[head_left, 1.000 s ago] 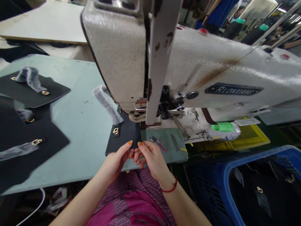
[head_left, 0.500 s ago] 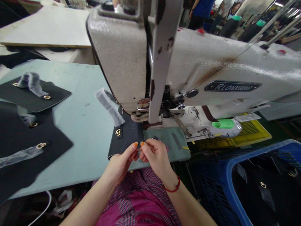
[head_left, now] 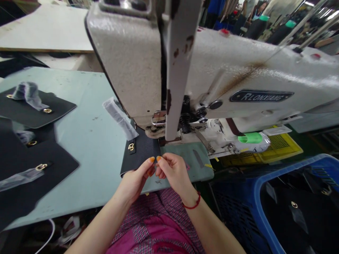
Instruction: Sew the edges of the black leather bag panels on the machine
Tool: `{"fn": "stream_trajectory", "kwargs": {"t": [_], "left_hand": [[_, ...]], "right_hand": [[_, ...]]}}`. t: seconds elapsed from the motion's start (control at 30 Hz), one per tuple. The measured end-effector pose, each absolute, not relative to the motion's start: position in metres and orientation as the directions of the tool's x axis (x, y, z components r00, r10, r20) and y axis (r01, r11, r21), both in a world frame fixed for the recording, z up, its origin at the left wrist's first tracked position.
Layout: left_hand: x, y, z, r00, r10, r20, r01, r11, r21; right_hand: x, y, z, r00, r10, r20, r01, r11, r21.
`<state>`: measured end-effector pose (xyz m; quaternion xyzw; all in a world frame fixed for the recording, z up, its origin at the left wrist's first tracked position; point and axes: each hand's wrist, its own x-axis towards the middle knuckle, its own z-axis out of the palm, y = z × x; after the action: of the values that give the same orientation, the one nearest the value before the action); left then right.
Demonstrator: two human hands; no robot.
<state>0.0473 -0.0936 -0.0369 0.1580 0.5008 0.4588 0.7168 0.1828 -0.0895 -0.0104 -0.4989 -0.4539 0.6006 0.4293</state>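
Note:
My left hand [head_left: 140, 176] and my right hand [head_left: 171, 169] meet fingertip to fingertip in front of the sewing machine [head_left: 127, 67]. Thumb and fingers of each are pinched together; whatever lies between them is too small to make out. Just behind my left hand, a black leather piece [head_left: 144, 151] rests on the pale green table, partly beneath the machine head. It carries a gold buckle [head_left: 131, 146] and a handle wrapped in clear plastic film [head_left: 120, 118]. Small dark tools or scraps beside my right hand are mostly hidden by it.
More black leather pieces [head_left: 39, 109] with wrapped handles lie on the table [head_left: 87, 141] at left. A blue basket [head_left: 261, 183] holding similar pieces stands at right, near a yellow crate [head_left: 286, 144]. Thread cones [head_left: 255, 28] rise behind the machine; a person is in the background.
Both hands stay pinched close together, with my right hand shifted slightly up and left. The whole view has moved a little; the leather piece remains under the machine head.

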Motion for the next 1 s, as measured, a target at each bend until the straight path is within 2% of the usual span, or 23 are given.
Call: {"fn": "stream_trajectory", "kwargs": {"t": [0.37, 0.67, 0.8, 1.0], "left_hand": [[0.046, -0.070, -0.041, 0.072, 0.831, -0.552, -0.510, 0.506, 0.696], [0.037, -0.048, -0.039, 0.082, 0.895, -0.438, -0.451, 0.425, 0.785], [0.034, -0.037, -0.038, 0.063, 0.920, -0.386, -0.422, 0.375, 0.825], [0.035, -0.026, -0.036, 0.048, 0.928, -0.370, -0.454, 0.350, 0.819]], "right_hand": [[0.181, -0.065, -0.018, -0.145, 0.971, -0.192, -0.057, -0.201, -0.978], [0.178, -0.052, -0.022, -0.138, 0.974, -0.178, -0.096, -0.192, -0.977], [0.178, -0.064, -0.028, -0.135, 0.963, -0.233, -0.114, -0.249, -0.962], [0.176, -0.094, -0.060, -0.239, 0.899, -0.366, -0.044, -0.386, -0.921]]}}
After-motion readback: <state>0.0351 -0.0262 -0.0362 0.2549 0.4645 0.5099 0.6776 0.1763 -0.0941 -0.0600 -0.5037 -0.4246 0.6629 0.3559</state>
